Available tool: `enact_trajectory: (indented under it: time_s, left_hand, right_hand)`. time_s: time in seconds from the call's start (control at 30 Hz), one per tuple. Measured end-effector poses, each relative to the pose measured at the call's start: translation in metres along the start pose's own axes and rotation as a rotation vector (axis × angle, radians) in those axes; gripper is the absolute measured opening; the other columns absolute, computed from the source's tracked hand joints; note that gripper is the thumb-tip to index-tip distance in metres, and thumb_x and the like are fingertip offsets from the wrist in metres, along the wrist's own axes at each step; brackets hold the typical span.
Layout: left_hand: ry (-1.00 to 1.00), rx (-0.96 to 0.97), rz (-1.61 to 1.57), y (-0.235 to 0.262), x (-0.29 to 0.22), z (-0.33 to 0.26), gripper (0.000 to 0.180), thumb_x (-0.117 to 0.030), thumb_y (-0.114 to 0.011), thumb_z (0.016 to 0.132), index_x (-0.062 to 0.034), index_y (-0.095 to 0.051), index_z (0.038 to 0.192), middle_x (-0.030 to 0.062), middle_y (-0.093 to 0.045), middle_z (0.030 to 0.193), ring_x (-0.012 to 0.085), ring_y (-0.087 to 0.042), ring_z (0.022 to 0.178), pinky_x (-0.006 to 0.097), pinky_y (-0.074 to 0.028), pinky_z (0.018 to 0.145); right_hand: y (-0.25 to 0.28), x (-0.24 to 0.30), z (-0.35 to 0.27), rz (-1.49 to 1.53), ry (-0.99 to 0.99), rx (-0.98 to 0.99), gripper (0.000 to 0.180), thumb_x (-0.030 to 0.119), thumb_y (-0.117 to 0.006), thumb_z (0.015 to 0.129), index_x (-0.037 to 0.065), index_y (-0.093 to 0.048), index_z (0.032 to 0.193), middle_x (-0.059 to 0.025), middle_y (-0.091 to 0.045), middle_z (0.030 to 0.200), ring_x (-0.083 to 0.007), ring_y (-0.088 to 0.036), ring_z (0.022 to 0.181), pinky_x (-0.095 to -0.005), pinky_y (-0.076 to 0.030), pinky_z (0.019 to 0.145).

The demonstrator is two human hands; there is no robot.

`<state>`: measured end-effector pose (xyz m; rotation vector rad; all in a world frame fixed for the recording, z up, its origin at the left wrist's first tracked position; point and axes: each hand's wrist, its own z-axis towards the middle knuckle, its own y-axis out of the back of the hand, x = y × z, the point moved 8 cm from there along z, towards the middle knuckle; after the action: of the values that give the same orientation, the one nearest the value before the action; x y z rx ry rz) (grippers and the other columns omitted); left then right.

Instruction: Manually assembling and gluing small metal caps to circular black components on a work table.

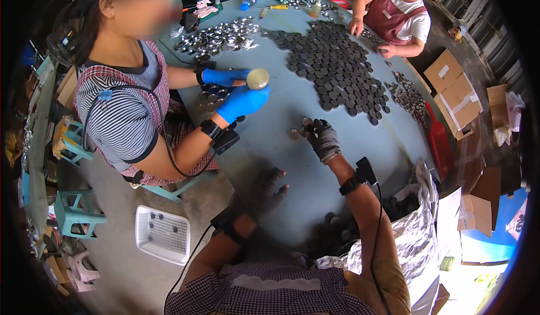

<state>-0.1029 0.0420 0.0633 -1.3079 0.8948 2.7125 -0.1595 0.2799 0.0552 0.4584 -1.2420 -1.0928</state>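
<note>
The right hand (324, 140) is over the desk (360, 149), its fingers bent inward with their tips at a few shiny discs (293, 133); whether they pinch one or only touch it, I cannot tell. Those discs lie just beside one another, so a glove tip set slightly off could nudge a neighbour away or catch two at once. The gloves look thick, which would probably dull the feel for such thin rims.

The left hand (269, 192) is dim and blurred near the desk's edge, fingers spread, with nothing seen between them. Being so near that edge, it could let a disc drop to the floor (208, 258).

The dark discs (337, 70) lie beyond the right hand, packed closely; a long reach could push their near edge out of order. A cable (381, 230) runs along the right forearm and might drag through the near pile (337, 230). The co-worker's hands (243, 102), holding a round piece (258, 79), are close enough that a wide leftward sweep could bump them.
</note>
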Motion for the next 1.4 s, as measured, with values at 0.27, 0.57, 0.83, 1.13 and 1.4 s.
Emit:
enact_trajectory:
  time_s: [0.27,0.57,0.83,1.13,1.4]
  left_hand:
    - [-0.110,-0.054,0.011,-0.004,0.001,0.002,0.033,-0.008,-0.071,0.075,-0.0027,-0.058,0.104,0.0147,-0.060,0.100,0.0320,-0.060,0.092,0.040,-0.049,0.083]
    - [-0.078,0.109,0.020,-0.024,-0.006,-0.004,0.029,-0.008,-0.071,0.075,-0.0032,-0.062,0.102,0.0137,-0.063,0.098,0.0298,-0.061,0.093,0.039,-0.048,0.085]
    - [-0.227,0.460,-0.199,-0.100,-0.080,-0.044,0.035,-0.013,-0.069,0.071,-0.0080,-0.062,0.105,0.0112,-0.062,0.102,0.0308,-0.058,0.099,0.040,-0.047,0.089]
    - [-0.181,0.903,0.206,-0.197,-0.087,-0.068,0.031,-0.018,-0.065,0.073,-0.0092,-0.063,0.102,0.0149,-0.058,0.106,0.0327,-0.056,0.103,0.042,-0.046,0.089]
    - [-0.089,0.384,-0.325,-0.165,-0.050,-0.063,0.027,-0.009,-0.065,0.080,-0.0052,-0.057,0.105,0.0092,-0.058,0.095,0.0191,-0.059,0.086,0.035,-0.048,0.082]
  right_hand:
    - [-0.019,0.007,0.002,-0.253,-0.025,0.266,0.016,0.019,-0.062,0.077,0.007,-0.065,0.087,-0.0171,-0.064,0.086,-0.0350,-0.062,0.082,-0.0428,-0.050,0.072]
    - [0.029,-0.077,-0.039,-0.596,-0.262,0.295,0.031,0.022,-0.063,0.078,0.004,-0.061,0.103,-0.0168,-0.063,0.105,-0.0345,-0.060,0.098,-0.0427,-0.049,0.084]
    - [0.057,-0.063,-0.106,-0.481,-0.331,0.433,0.041,0.030,-0.061,0.081,0.005,-0.059,0.114,-0.0169,-0.061,0.108,-0.0352,-0.056,0.106,-0.0440,-0.046,0.091]
    - [0.056,-0.054,-0.127,-0.410,-0.244,0.426,0.040,0.028,-0.062,0.078,0.003,-0.059,0.110,-0.0178,-0.061,0.107,-0.0359,-0.055,0.103,-0.0449,-0.046,0.089]
    - [0.063,-0.033,-0.138,-0.355,-0.094,0.212,0.034,0.024,-0.057,0.077,0.005,-0.059,0.105,-0.0182,-0.059,0.106,-0.0361,-0.054,0.102,-0.0450,-0.044,0.090]
